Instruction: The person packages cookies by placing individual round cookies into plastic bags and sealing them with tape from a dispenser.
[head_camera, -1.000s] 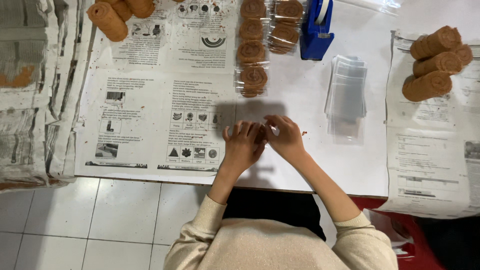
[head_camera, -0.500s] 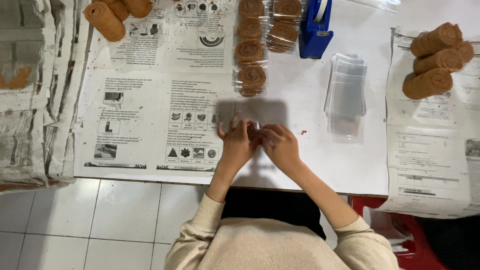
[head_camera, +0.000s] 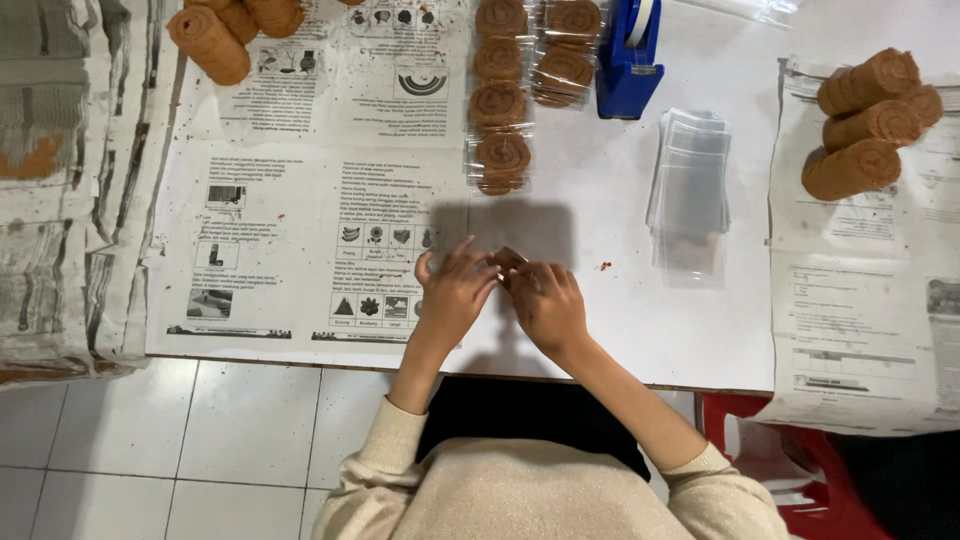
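- your left hand (head_camera: 452, 292) and right hand (head_camera: 548, 303) pinch a small brown piece (head_camera: 508, 260) in clear, glossy film.
- the stack of bags (head_camera: 688, 190) is shiny transparent plastic.
- the printed sheet (head_camera: 300, 190) is matt paper.
- the rolled cakes (head_camera: 865, 122) look rough and spongy.
- the tape dispenser (head_camera: 628, 62) is smooth blue plastic.

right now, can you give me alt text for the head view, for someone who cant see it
Seen from above, a person's left hand and right hand meet over a small brown piece at the edge of a paper-covered white table. Beyond them lie clear-wrapped round brown spiral slices, a blue tape dispenser, a stack of clear plastic sleeves and brown rolled logs.
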